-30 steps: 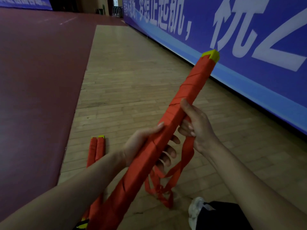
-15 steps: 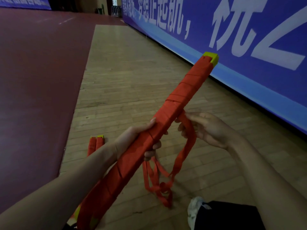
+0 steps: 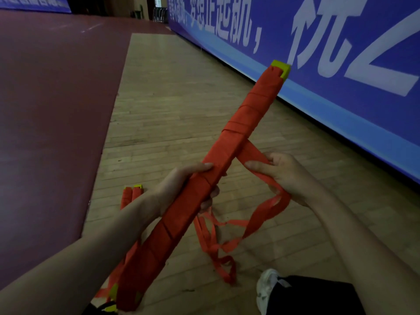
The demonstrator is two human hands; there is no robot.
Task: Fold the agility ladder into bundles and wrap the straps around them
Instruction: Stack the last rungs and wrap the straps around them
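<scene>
Two hands on one red ladder bundle (image 3: pixel 229 155), held aslant above the wooden floor (image 3: pixel 172 105).
A blue banner wall (image 3: pixel 341 53) runs along the right side. The bundle rises from lower left to upper right, its yellow end (image 3: pixel 281 68) uppermost, with strap turns visible along its length. The left hand (image 3: pixel 179 185) is closed round the bundle's middle, thumb on top, fingers curled beneath. The right hand (image 3: pixel 286 176), just beside it, pinches the loose red strap (image 3: pixel 261 212) between thumb and fingers. The strap leads up to the bundle and trails down in loops toward the floor. A second bundle (image 3: pixel 131 194) lies on the floor behind the left wrist.
</scene>
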